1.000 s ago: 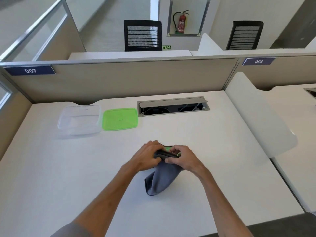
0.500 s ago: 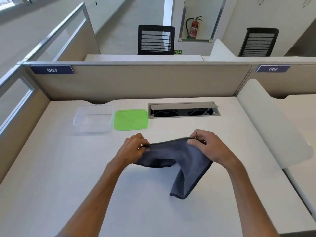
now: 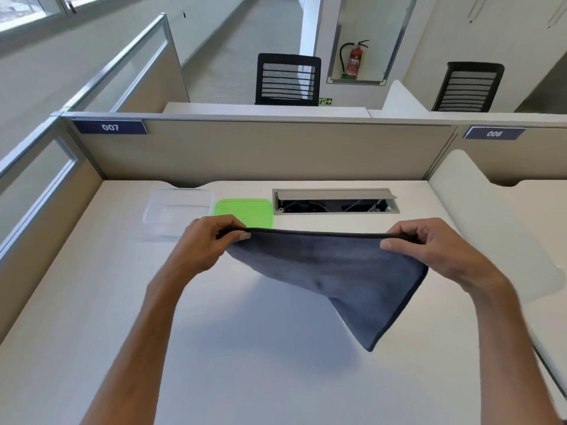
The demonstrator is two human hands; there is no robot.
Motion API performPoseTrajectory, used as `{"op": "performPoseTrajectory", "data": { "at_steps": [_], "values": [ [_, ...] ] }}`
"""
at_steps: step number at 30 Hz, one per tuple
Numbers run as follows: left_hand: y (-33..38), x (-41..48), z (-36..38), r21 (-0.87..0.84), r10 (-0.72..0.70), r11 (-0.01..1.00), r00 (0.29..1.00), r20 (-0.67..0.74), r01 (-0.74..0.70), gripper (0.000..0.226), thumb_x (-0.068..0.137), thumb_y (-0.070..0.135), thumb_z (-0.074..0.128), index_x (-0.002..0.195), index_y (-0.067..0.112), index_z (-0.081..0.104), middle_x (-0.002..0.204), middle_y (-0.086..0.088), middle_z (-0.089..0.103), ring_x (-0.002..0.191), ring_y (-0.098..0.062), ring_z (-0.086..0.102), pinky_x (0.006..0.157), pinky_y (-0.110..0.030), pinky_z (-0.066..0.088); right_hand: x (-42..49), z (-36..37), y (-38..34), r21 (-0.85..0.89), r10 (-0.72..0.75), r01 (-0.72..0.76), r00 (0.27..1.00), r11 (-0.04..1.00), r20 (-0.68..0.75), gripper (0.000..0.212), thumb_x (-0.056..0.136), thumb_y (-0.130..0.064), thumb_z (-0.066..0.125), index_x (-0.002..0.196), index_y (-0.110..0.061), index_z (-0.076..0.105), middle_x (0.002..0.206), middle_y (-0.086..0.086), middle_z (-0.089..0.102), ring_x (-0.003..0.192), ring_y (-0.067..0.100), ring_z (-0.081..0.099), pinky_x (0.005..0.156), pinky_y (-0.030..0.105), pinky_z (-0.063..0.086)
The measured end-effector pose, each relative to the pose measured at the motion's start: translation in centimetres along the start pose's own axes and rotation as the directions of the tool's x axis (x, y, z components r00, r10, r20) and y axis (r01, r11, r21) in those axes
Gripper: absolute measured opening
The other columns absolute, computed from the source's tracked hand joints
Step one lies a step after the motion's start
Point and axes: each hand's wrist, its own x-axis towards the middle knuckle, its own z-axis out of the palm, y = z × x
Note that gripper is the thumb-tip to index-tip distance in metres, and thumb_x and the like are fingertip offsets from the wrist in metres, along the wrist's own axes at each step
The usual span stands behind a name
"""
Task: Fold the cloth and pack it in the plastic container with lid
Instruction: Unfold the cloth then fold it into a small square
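Left hand point(image 3: 208, 240) and right hand point(image 3: 429, 246) pinch our grey microfibre cloth point(image 3: 337, 271) taut above worktop point(image 3: 92, 302); loose corner dangles, so our fold may skew.

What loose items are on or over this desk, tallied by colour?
Grey: 1, the cloth, held up by the left hand and right hand
Green: 1, the lid
Clear: 1, the container
Total: 3
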Motion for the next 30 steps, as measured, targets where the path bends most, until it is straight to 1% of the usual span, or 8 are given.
{"op": "performPoseTrajectory", "data": {
  "at_steps": [4,8,11,16,19,23,27,30],
  "values": [
    [1.8,-0.8,-2.8,-0.171,0.087,0.982,0.995,0.039,-0.079,0.001,0.097,0.032,0.085,0.098,0.032,0.084,0.095,0.011,0.084,0.088,-0.014,0.076,0.090,-0.035,0.059,-1.4,-2.0,-0.3,0.031,-0.020,0.020,1.000,0.999,0.010,0.022,0.093,-0.031,0.082,0.093,-0.009,0.081,0.090,0.018,0.078,0.076,0.014,0.071,0.067,0.017,0.052],
    [2.4,-0.7,-4.2,-0.229,0.133,0.966,0.991,0.034,-0.122,0.014,0.092,0.045,0.084,0.099,0.033,0.086,0.096,0.010,0.085,0.086,0.000,0.073,0.085,-0.018,0.055,-1.6,-2.9,0.0,0.032,-0.034,0.034,0.999,0.999,0.013,0.026,0.093,-0.036,0.080,0.096,-0.010,0.081,0.086,0.011,0.078,0.076,0.012,0.069,0.065,0.013,0.051],
    [2.2,0.5,-3.5,-0.238,0.106,0.967,0.994,0.033,-0.095,0.009,0.094,0.040,0.087,0.097,0.032,0.087,0.094,0.008,0.085,0.084,-0.001,0.070,0.082,-0.021,0.053,-0.2,-2.6,1.1,0.010,-0.031,0.031,0.999,0.999,-0.028,0.015,0.098,-0.029,0.079,0.099,-0.014,0.082,0.090,0.008,0.080,0.080,0.010,0.071,0.070,0.014,0.054],
    [1.6,3.0,-2.2,-0.246,0.011,0.969,0.999,0.043,0.000,0.007,0.093,0.032,0.089,0.097,0.026,0.089,0.095,0.007,0.087,0.092,-0.009,0.080,0.090,-0.027,0.058,3.8,-1.2,3.0,-0.063,-0.024,0.015,0.989,0.998,-0.147,0.009,0.101,-0.025,0.077,0.094,-0.025,0.082,0.088,-0.001,0.079,0.076,0.001,0.064,0.079,0.030,0.049],
    [1.9,4.2,-2.0,-0.241,0.005,0.971,0.999,0.042,0.005,0.009,0.093,0.028,0.089,0.098,0.021,0.089,0.096,0.005,0.087,0.091,-0.006,0.079,0.093,-0.030,0.059,5.4,-0.8,3.4,-0.103,-0.060,0.038,0.974,0.994,-0.221,0.015,0.101,-0.022,0.077,0.091,-0.033,0.079,0.085,-0.009,0.076,0.073,-0.003,0.059,0.079,0.029,0.048],
    [3.4,4.8,-3.5,-0.194,0.067,0.978,0.997,-0.039,-0.073,0.010,0.093,0.035,0.089,0.099,0.026,0.089,0.093,0.012,0.086,0.090,-0.002,0.079,0.083,-0.012,0.055,5.8,-1.5,2.5,-0.107,-0.120,0.090,0.940,0.990,-0.318,0.011,0.100,-0.025,0.077,0.092,-0.033,0.077,0.088,-0.015,0.074,0.077,-0.002,0.060,0.080,0.025,0.047],
    [5.8,3.7,-5.9,-0.220,0.123,0.964,0.983,-0.134,-0.151,0.012,0.093,0.040,0.088,0.099,0.030,0.088,0.095,0.009,0.087,0.094,-0.012,0.081,0.092,-0.027,0.060,4.5,-2.8,0.3,-0.072,-0.218,0.208,0.880,0.976,-0.422,0.012,0.100,-0.022,0.077,0.093,-0.031,0.080,0.087,-0.024,0.074,0.077,-0.003,0.060,0.068,0.007,0.043],
    [7.3,1.0,-6.4,-0.224,0.180,0.949,0.964,-0.194,-0.222,0.011,0.095,0.040,0.086,0.101,0.032,0.087,0.097,0.012,0.086,0.092,-0.007,0.080,0.084,-0.017,0.058,2.1,-2.8,-0.5,-0.057,-0.279,0.284,0.848,0.957,-0.451,0.010,0.099,-0.019,0.077,0.096,-0.028,0.079,0.087,-0.023,0.074,0.079,-0.003,0.059,0.064,0.010,0.041]
  ]
}}
